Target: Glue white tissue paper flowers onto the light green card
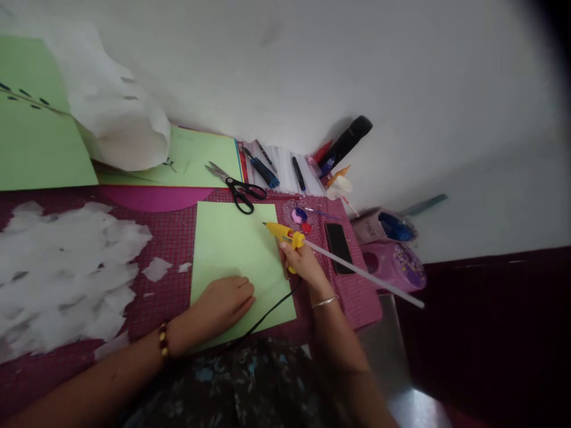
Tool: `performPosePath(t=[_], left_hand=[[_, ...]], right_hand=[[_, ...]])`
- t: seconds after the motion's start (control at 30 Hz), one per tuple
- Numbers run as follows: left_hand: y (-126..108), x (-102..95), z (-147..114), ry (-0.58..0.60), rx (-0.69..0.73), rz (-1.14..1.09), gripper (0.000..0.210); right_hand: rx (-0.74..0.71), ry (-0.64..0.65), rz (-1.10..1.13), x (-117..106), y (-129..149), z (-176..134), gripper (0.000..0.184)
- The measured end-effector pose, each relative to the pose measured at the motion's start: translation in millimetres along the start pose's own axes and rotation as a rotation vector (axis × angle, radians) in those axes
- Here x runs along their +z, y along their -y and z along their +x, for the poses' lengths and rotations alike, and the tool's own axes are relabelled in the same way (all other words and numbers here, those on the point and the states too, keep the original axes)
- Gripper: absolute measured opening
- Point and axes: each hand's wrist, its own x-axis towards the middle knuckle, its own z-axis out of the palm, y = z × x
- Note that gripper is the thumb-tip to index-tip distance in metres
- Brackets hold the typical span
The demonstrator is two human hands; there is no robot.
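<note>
The bench's [172,229] far edge lined the wall [285,77]; my right fingers [289,252] gripped a glue gun [277,230], left fingers [244,292] slack.

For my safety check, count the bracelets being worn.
2: a beaded bracelet worn just behind the left hand, and a thin pale bangle just behind the right hand, which holds the yellow glue gun.

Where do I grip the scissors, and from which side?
Take the scissors by the black handle loops, probably from the near side, passing left of the yellow glue gun: the loops lie at the near right end, while the blades point far left.
</note>
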Motion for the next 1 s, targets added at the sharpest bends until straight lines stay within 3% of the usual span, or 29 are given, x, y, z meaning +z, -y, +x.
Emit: performPosePath(t=[0.1,0.27,0.4,1.0], left_hand=[[1,-0.6,0,0.099,-0.018,0.181,0.023],[-1,-1.7,1,0.213,0.018,0.446,0.025],[1,-0.5,1,0.213,0.034,0.472,0.025],[-4,-4.4,1,0.213,0.030,0.444,0.021]], right_hand=[[-0.027,-0.046,-0.054,-2,-8,-3,0.040],[-0.006,-0.005,-0.015,-3,-3,-5,0.038],[0.041,-0.018,0.071,-1,2,-6,0.034],[0.073,-0.051,0.065,3,1,-5,0.032]])
